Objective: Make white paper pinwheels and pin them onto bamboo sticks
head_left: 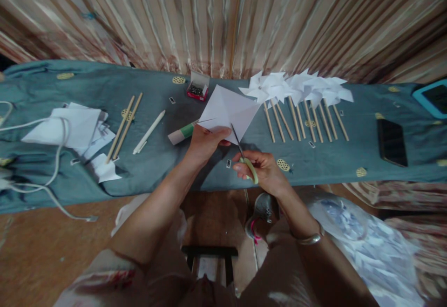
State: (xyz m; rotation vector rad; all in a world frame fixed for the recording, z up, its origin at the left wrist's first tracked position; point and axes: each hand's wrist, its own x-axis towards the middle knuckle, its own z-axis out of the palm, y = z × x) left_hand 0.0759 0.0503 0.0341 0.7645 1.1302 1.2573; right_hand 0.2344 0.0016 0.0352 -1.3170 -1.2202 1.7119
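My left hand pinches the lower left part of a white paper square, turned corner-up above the table. A cut line runs into the paper near my left fingers. My right hand is closed round the yellow-green handles of a pair of scissors. Their blades lie at the lower right edge of the sheet. Just behind my left hand rests a green and pale glue stick. Past the paper's right corner lie several white paper pinwheels on wooden sticks.
An open red box of small dark pins stands behind the paper. To the left are a white pen, two wooden sticks, stacked paper and a white cable. A phone and a blue-framed device lie right.
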